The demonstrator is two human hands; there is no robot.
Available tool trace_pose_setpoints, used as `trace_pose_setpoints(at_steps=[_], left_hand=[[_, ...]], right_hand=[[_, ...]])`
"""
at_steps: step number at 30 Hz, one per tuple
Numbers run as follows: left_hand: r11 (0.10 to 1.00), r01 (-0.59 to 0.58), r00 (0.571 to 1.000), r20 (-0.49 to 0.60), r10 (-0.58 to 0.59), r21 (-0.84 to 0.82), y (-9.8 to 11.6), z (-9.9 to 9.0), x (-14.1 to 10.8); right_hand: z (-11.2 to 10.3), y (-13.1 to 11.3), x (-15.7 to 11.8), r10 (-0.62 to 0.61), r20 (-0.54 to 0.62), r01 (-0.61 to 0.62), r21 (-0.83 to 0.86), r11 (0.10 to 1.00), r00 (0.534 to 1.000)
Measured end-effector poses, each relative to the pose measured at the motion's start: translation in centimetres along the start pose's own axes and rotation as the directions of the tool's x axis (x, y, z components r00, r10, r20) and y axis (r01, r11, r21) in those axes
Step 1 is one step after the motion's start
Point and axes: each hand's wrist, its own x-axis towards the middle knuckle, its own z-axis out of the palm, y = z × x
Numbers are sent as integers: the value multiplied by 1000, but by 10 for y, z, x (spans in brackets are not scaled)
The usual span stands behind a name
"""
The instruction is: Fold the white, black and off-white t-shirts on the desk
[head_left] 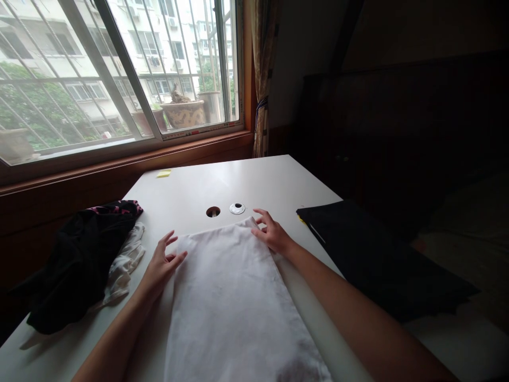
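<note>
Your white cloth (226,297) lies flat on the worktop (262,178), long axis running away from you, far edge between your hands. Right hand (274,236) is at the far right corner, thumb over it, can't tell if it's pinching. Left hand (161,260) is by the left corner, fingers parted wide.

The cloth (234,297) is white, one garment (77,254) black with pink patterning.

Head camera here, looking forward and down from behind and above the left hand (161,263) and right hand (275,236), close in, window (129,79) beyond them.
</note>
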Motion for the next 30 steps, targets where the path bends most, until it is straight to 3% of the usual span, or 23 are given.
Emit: trace_pose_setpoints(at_steps=[4,9,14,19,26,30], left_hand=[[994,104,994,23,-104,-39,4,0,-2],[990,138,990,20,-138,-27,8,-2,-3],[997,70,992,100,-72,25,17,-5,-8],[991,-41,995,98,29,128,13,-5,-10],[988,-59,996,70,50,140,6,1,-13],[990,-32,984,176,7,137,17,-3,-18]], right_hand=[[-3,-2,1,47,24,-47,5,999,999],[-3,-3,1,59,39,-60,16,998,997],[-1,-1,1,75,55,-79,71,994,996],[-7,-14,-5,146,219,-207,292,934,965],[-15,-50,-46,221,318,-369,544,754,922],[-13,-60,-86,279,300,-394,454,799,912]])
